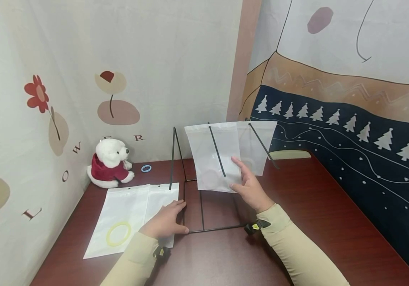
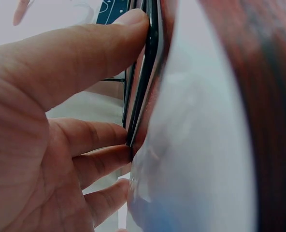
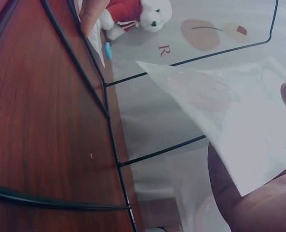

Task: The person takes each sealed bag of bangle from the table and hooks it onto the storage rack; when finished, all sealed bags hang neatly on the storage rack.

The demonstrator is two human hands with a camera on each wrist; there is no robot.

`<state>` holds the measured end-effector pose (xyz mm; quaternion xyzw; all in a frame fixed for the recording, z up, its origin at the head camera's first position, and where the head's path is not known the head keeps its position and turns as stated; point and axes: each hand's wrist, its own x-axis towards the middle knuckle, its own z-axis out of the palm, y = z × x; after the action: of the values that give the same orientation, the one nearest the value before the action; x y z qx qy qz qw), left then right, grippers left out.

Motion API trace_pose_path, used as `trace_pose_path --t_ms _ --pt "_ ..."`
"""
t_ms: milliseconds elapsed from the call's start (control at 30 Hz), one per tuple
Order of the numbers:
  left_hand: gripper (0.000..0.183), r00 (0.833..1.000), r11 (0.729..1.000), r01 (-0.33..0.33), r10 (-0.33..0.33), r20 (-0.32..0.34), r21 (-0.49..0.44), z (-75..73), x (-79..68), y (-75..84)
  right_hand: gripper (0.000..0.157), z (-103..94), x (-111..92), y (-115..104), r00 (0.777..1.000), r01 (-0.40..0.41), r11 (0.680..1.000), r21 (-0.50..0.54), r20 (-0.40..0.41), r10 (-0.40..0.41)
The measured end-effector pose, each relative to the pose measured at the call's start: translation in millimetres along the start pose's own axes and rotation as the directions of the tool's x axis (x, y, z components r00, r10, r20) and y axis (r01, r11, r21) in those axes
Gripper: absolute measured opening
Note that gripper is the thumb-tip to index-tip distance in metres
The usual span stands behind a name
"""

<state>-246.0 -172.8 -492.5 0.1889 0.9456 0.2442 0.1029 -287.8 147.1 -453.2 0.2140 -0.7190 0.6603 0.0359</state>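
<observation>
A black wire display rack [image 1: 222, 228] stands on the table with slanting prongs. Two white plastic bags hang from two of its prongs: a front bag [image 1: 204, 155] and another bag [image 1: 263, 137] to the right, partly behind it. My right hand [image 1: 252, 192] pinches the front bag near its lower right edge, thumb in front and other fingers behind. Low at the rack's left side, my left hand [image 1: 165, 220] rests thumb and fingertips against the base rail [image 2: 154, 29]. It lies over the right edge of the flat white bags [image 1: 132, 206], where a yellow ring [image 1: 108, 234] shows.
A white plush bear [image 1: 109, 155] in a red coat sits at the back left. Beside it lies a small blue ring [image 1: 146, 169]. The rack's left prong [image 1: 172, 159] has no bag on it. Printed curtains [image 1: 175, 79] stand behind the brown table [image 1: 318, 202].
</observation>
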Motion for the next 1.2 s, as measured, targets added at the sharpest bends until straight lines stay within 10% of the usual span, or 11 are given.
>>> trace_pose_path --t_ms 400,833,1200 --pt "0.094 1.000 1.000 0.003 -0.003 0.000 0.004 0.4 -0.2 1.0 0.055 -18.4 0.9 7.9 0.994 -0.096 0.993 -0.064 -0.060 0.092" --pt "0.093 1.000 1.000 0.024 -0.024 -0.006 0.005 1.5 -0.2 1.3 0.041 -67.1 2.8 1.4 0.958 -0.207 0.918 -0.338 0.119 0.259" --pt "0.093 1.000 1.000 0.019 -0.019 -0.004 0.010 0.2 1.6 2.4 0.047 -78.5 -8.5 -2.6 0.957 -0.126 0.857 -0.500 0.167 0.238"
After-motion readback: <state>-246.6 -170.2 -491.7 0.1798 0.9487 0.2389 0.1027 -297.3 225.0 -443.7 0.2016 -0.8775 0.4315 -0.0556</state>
